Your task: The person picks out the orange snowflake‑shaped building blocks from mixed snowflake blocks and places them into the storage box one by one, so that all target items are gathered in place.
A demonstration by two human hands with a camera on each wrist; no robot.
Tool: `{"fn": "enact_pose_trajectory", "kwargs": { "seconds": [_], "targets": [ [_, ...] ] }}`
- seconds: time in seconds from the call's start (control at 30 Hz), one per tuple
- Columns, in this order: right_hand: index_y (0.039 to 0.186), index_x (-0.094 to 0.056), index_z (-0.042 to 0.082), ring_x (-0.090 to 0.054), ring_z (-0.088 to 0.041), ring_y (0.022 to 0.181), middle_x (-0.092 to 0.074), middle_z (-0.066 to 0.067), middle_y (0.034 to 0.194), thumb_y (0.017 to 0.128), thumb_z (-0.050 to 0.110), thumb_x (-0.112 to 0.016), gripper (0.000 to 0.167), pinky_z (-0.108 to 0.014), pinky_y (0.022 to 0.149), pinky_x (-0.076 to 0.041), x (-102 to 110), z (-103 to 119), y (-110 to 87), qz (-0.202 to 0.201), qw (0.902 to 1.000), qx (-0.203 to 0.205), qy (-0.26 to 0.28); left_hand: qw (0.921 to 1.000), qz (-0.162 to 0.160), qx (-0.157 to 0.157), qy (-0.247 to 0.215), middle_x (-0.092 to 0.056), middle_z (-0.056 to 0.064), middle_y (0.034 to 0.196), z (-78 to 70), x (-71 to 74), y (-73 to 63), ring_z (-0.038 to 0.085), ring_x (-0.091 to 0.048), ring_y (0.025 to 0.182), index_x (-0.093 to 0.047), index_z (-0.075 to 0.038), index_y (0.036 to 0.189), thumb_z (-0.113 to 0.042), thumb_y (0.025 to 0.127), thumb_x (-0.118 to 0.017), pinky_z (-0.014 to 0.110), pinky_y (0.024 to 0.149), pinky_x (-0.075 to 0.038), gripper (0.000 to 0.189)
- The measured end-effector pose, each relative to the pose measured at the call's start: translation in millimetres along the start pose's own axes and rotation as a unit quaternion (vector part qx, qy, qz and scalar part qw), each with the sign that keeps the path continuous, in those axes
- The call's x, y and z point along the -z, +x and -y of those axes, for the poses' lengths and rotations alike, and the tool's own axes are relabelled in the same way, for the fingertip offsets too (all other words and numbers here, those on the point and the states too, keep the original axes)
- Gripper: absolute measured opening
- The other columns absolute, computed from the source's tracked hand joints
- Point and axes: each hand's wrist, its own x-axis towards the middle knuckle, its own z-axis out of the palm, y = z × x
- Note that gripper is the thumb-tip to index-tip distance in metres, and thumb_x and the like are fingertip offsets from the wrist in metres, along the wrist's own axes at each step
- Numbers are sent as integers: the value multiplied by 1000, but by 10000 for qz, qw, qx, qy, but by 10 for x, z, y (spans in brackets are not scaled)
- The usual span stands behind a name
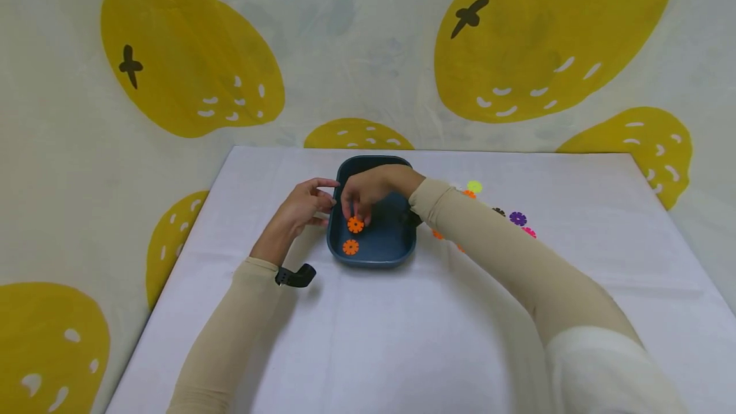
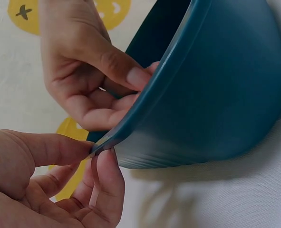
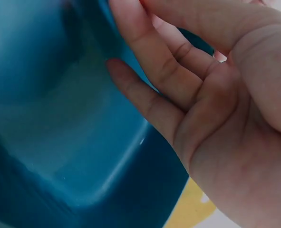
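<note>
A dark blue plastic bin (image 1: 384,235) stands on the table. My left hand (image 1: 305,206) is at its left side; in the left wrist view, thumb and index finger pinch the bin's rim (image 2: 178,52). Reaching inside, my right hand (image 1: 365,193) has its fingertips at the upper edge of an orange notched disc (image 1: 355,225) and appears to pinch it. Another orange notched disc (image 1: 351,247) lies near it on the bin floor. From the right wrist, the bin's inside wall (image 3: 59,118) shows, but the fingertips and disc are out of sight.
Right of the bin, partly behind the right forearm, lie several more discs: a yellow-green one (image 1: 474,186), a purple one (image 1: 518,218), a pink one (image 1: 529,232) and a dark one (image 1: 499,211). A white cloth covers the table (image 1: 368,337).
</note>
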Motion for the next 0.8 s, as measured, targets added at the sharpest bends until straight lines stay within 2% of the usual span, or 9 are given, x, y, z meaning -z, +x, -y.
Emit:
{"fn": "enact_pose_trajectory", "kwargs": {
  "seconds": [0.33, 0.57, 0.8],
  "targets": [
    [114, -66, 6, -73, -26, 91, -70, -11, 103, 96, -1, -65, 19, -32, 88, -58, -94, -27, 65, -180, 9992, -357, 34, 10000, -14, -25, 55, -55, 12, 113, 13, 2, 13, 28, -60, 96, -59, -21, 138, -3, 98, -58, 33, 69, -60, 44],
    [119, -65, 5, -72, -21, 93, -73, -9, 103, 94, 3, -69, 25, -32, 95, -54, -134, -36, 73, -149, 9989, -336, -289, 9999, -22, -108, 26, -55, 12, 110, 28, -3, 6, 27, -61, 93, -60, -20, 137, -3, 97, -59, 33, 66, -59, 44],
    [124, -63, 2, -71, -24, 98, -73, -11, 106, 96, 1, -66, 28, -31, 94, -55, -137, -39, 52, -85, 9990, -319, -286, 9999, -34, -141, 1, -54, 11, 109, 45, -6, 13, 26, -61, 92, -60, -20, 137, -3, 97, -60, 33, 66, -59, 43]
  ]
}}
